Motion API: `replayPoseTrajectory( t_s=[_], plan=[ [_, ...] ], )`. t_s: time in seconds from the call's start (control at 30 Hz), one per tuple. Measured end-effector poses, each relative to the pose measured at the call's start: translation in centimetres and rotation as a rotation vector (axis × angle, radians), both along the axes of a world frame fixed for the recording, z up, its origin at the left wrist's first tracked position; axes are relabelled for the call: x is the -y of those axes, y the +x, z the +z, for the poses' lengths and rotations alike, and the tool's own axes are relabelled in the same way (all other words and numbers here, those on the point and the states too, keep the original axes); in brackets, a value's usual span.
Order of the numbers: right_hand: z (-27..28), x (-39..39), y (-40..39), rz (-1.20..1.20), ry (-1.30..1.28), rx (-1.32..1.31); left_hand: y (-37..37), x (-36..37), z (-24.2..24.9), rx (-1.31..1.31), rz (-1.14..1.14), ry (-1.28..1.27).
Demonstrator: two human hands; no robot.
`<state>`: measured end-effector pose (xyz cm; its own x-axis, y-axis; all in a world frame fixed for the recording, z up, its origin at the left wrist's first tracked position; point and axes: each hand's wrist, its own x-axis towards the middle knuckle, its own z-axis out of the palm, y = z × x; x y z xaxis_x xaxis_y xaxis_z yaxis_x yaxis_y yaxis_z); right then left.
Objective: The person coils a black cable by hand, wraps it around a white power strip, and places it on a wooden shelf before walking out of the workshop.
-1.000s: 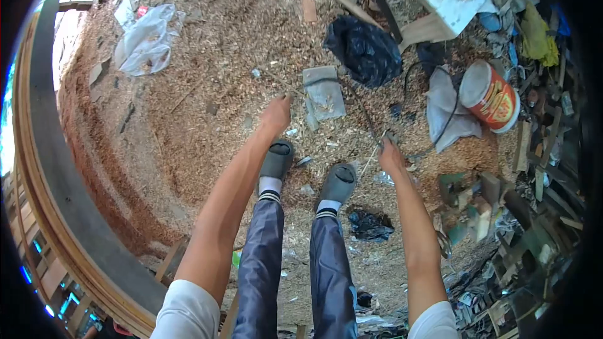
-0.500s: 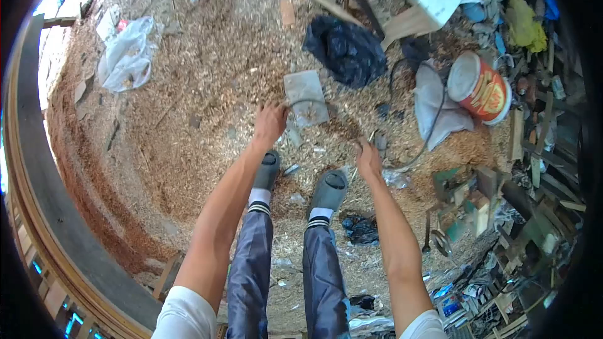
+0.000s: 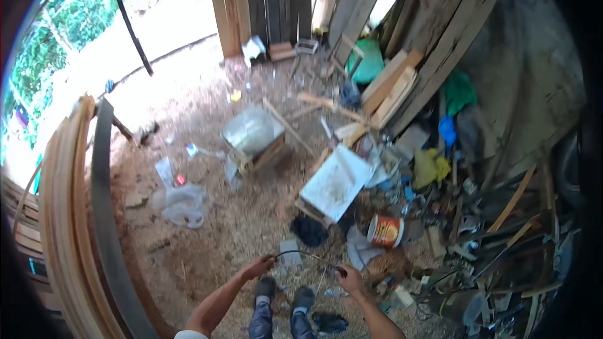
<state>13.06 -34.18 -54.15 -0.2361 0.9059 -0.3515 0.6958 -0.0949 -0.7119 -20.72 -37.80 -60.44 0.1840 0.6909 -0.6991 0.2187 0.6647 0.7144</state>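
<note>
Head view: left hand [image 3: 259, 268] and right hand [image 3: 347, 277] each have their grip clamped on an end of a dark cable [image 3: 304, 253], arched between them above the sawdust floor [image 3: 207, 245].

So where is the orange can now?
In the head view, the orange can lies on its side on the sawdust floor, right of centre, just beyond the right hand.

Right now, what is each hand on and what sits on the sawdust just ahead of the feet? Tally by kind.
Hands: 2, left hand and right hand, each gripping an end of the cable
Dark cable: 1
Orange tin: 1
Black bag: 1
Clear plastic bag: 1
Total: 6
</note>
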Motion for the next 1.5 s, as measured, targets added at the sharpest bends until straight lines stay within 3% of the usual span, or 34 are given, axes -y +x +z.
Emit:
replayPoseTrajectory(
  t_s=[0.13, 0.27, 0.33, 0.37, 0.4, 0.43, 0.5, 0.53, 0.6, 0.63, 0.73, 0.83, 0.93, 0.97, 1.2, 1.33, 1.5],
  plan=[
    [14.4, -2.4, -0.7, -0.006, 0.107, -0.115, -1.2, -2.2, 15.6, 0.244, -0.013, 0.051],
    [21.6, -4.9, -0.7, 0.014, 0.487, -0.116, -2.4, -5.0, 23.6, 0.332, -0.113, 0.188],
    [25.9, -5.8, -1.1, -0.028, 0.490, -0.121, -2.7, -6.1, 25.5, 0.558, -0.072, 0.344],
    [27.4, -6.0, -1.4, -0.049, 0.570, -0.113, -2.8, -6.8, 27.4, 0.588, -0.072, 0.346],
    [28.6, -6.6, -1.6, -0.065, 0.653, -0.101, -1.8, -6.5, 35.0, 0.424, -0.084, 0.273],
    [29.3, -7.6, -1.5, -0.062, 0.694, -0.086, -2.3, -8.3, 33.0, 0.846, 0.084, 0.119],
    [31.2, -9.0, -1.7, -0.088, 0.760, -0.026, -1.4, -9.7, 36.9, 0.943, 0.135, 0.179],
    [32.4, -9.8, -2.3, -0.116, 0.783, 0.019, -0.8, -11.3, 38.2, 0.746, 0.132, 0.361],
    [36.0, -9.8, -3.6, -0.123, 0.598, -0.004, 0.6, -12.0, 41.7, 0.645, 0.174, 0.473],
    [35.1, -10.8, -3.5, -0.056, 0.705, 0.048, 1.3, -12.2, 45.2, 0.748, 0.209, 0.443],
    [34.8, -12.4, -4.9, 0.064, 0.777, -0.017, 3.4, -13.5, 49.8, 0.761, 0.096, 0.577],
    [36.4, -11.8, -6.5, 0.174, 0.691, 0.055, 6.5, -14.3, 51.0, 0.451, -0.010, 0.768],
    [37.4, -11.2, -7.4, 0.288, 0.837, 0.043, 8.7, -15.5, 49.1, 0.194, -0.219, 1.386],
    [38.5, -10.5, -7.5, 0.286, 0.742, 0.145, 9.0, -16.1, 48.4, 0.163, -0.294, 1.338],
    [43.1, -10.0, -6.3, 0.229, 0.498, -0.147, 10.0, -16.7, 48.8, 0.087, -0.318, 1.412],
    [45.1, -10.2, -5.2, 0.357, 0.617, -0.102, 9.8, -18.6, 46.8, -0.146, -0.359, 1.515],
    [47.1, -8.2, -1.8, 0.248, 0.462, -0.137, 5.6, -20.3, 47.9, -0.281, -0.345, 1.558]
  ],
)
